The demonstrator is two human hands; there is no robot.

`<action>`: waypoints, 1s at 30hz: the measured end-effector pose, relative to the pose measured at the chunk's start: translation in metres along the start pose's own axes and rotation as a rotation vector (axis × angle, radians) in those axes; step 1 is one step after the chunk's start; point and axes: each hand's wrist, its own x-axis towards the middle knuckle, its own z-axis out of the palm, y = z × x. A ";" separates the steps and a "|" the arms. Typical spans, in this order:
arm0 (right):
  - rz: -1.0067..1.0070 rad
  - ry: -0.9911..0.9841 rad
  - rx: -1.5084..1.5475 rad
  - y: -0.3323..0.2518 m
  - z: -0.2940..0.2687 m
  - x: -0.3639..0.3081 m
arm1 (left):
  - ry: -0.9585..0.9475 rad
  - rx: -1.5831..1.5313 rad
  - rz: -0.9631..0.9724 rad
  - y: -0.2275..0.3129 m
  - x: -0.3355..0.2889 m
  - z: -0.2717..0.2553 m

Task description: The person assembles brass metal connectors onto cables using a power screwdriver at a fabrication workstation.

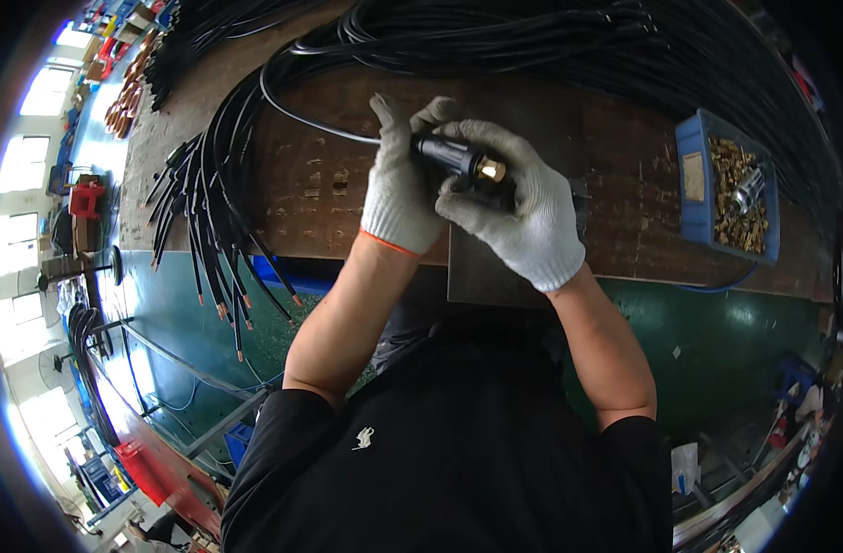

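Observation:
Both my hands wear white knitted gloves and meet over the wooden workbench [329,212]. Between them is a black ribbed cable connector [444,152] with a brass end [490,170] pointing right. My left hand [398,189] grips its left part, the fingers partly hidden behind it. My right hand [532,203] curls round the brass end, with fingers above and thumb below. A single black cable [315,123] runs from the left side of my left hand up to the cable bundle.
Black cables [495,41] lie in a thick bundle along the bench's far side. At the left, several cable ends [209,212] with bare copper hang over the near edge. A blue bin [696,207] of small brass parts [739,198] stands at the right, a silvery metal piece [748,189] on top.

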 end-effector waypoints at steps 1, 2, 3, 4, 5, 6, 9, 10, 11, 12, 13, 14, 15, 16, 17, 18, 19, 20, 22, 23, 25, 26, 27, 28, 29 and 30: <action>-0.036 0.003 -0.009 -0.001 0.005 0.001 | -0.034 -0.014 -0.017 0.000 0.000 -0.007; -0.073 0.007 -0.018 -0.002 0.009 0.002 | -0.088 -0.085 -0.057 0.001 0.003 -0.017; -0.137 0.018 -0.074 -0.006 0.011 0.004 | -0.084 -0.122 -0.070 0.002 0.001 -0.018; -0.146 0.014 -0.071 -0.008 0.013 0.005 | -0.081 -0.158 -0.083 0.002 -0.001 -0.019; -0.187 0.021 -0.114 -0.010 0.016 0.006 | -0.090 -0.120 -0.067 0.003 -0.003 -0.023; -0.229 0.025 -0.157 -0.012 0.018 0.008 | -0.091 -0.121 -0.052 0.004 -0.006 -0.019; -0.165 0.029 -0.135 -0.015 0.012 0.014 | -0.025 -0.057 0.000 -0.002 -0.008 -0.014; -0.130 0.032 -0.126 -0.015 0.007 0.020 | 0.001 -0.084 0.007 -0.001 -0.013 -0.002; -0.107 0.033 -0.020 -0.015 -0.002 0.032 | -0.153 -0.049 0.022 0.002 -0.010 -0.014; -0.078 0.029 0.086 -0.018 -0.016 0.047 | -0.303 -0.010 0.035 0.003 -0.009 -0.028; 0.056 0.088 0.237 -0.022 -0.035 0.062 | -0.259 0.009 0.084 0.003 -0.017 -0.019; -0.006 0.165 0.284 -0.013 -0.058 0.085 | -0.255 0.008 0.108 0.004 -0.024 -0.022; -0.011 0.327 0.387 -0.017 -0.071 0.105 | -0.246 0.139 0.148 0.006 -0.032 -0.029; -0.014 0.413 0.484 -0.012 -0.093 0.122 | -0.235 0.272 0.187 0.010 -0.040 -0.036; -0.040 0.386 0.574 -0.005 -0.121 0.139 | -0.248 0.354 0.252 0.017 -0.049 -0.042; -0.022 0.348 0.462 0.014 -0.154 0.147 | -0.244 0.352 0.266 0.019 -0.055 -0.048; 0.073 0.334 0.372 0.036 -0.175 0.153 | -0.152 0.574 0.352 0.022 -0.061 -0.057; 0.252 0.431 0.383 0.048 -0.170 0.155 | -0.044 0.797 0.434 0.025 -0.068 -0.068; 0.590 0.522 0.115 0.108 -0.193 0.152 | 0.227 0.989 0.558 0.035 -0.083 -0.089; 0.574 0.546 0.163 0.125 -0.191 0.145 | 0.371 1.120 0.655 0.046 -0.091 -0.093; 0.538 0.569 0.202 0.125 -0.163 0.136 | 0.657 1.286 0.842 0.067 -0.107 -0.114; 0.500 0.625 0.232 0.124 -0.147 0.131 | 0.791 1.318 0.938 0.078 -0.111 -0.130; 0.503 0.617 0.234 0.116 -0.135 0.124 | 0.919 1.393 0.939 0.090 -0.117 -0.138; 0.478 0.632 0.190 0.107 -0.121 0.121 | 1.050 1.467 0.939 0.101 -0.122 -0.143; 0.452 0.649 0.145 0.101 -0.109 0.118 | 1.112 1.597 0.906 0.110 -0.129 -0.144; 0.451 0.642 0.147 0.099 -0.103 0.116 | 1.138 1.673 0.860 0.115 -0.134 -0.147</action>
